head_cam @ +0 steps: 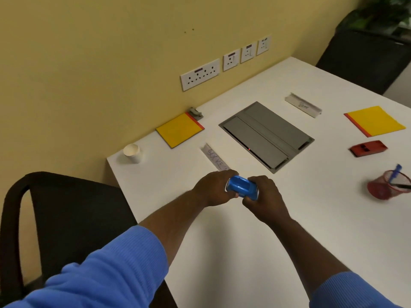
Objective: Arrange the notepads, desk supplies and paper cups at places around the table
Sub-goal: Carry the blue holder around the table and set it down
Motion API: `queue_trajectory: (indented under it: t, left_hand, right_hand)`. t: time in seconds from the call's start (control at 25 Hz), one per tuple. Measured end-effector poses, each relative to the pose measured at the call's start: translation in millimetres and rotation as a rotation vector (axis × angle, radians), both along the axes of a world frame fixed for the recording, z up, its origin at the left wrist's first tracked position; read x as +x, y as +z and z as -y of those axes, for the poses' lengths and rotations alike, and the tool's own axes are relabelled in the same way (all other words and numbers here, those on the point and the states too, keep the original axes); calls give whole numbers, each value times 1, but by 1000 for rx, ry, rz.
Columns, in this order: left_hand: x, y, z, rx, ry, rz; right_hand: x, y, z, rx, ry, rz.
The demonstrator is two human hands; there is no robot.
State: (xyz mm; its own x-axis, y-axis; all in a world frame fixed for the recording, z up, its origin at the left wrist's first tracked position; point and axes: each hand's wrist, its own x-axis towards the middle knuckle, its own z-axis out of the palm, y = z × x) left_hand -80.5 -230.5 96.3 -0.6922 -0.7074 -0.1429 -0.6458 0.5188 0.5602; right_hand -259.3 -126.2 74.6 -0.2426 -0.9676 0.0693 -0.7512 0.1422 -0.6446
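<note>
Both hands hold a blue stapler (pixel 242 187) just above the white table (pixel 244 252). My left hand (pixel 211 187) grips its left end and my right hand (pixel 264 197) grips its right end. A yellow notepad (pixel 179 130) lies near the wall, with a white paper cup (pixel 132 152) standing at the table's left corner. A second yellow notepad (pixel 375 121) lies at the far right, with a red stapler (pixel 368 148) just in front of it. A red mesh pen holder (pixel 388 185) with pens stands at the right edge.
A grey cable hatch (pixel 266 134) is set into the table's middle. Two name-card holders lie on the table: name-card holder (pixel 214 157) beyond my hands, name-card holder (pixel 303 104) farther back. A black chair (pixel 55 218) stands at the left, another chair (pixel 367 61) at the far end. Wall sockets (pixel 200 74) line the yellow wall.
</note>
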Motion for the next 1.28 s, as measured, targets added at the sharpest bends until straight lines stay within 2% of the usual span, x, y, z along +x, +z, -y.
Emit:
queue_trajectory:
  t: [0.12,0.32,0.6,0.72,1.0,1.28]
  left_hand:
    - [22,-36,58,-7,142,-9]
    - [52,-108,147,-149,322,183]
    - [54,-187,211,-107,304,436]
    - [52,-211,222,-114,317,434]
    - [46,-228,237,-277,359,388]
    - [47,-236,239,-284,355,362]
  right_hand:
    - [3,-18,58,11,-42,16]
    - [-4,-50,147,20,-79,66]
    - [-16,-91,259,-52,-89,70]
    - [-20,-109,299,-60,-103,79]
    - [-9,-148,367,-9,-121,115]
    - [1,-174,430,-13,-173,143]
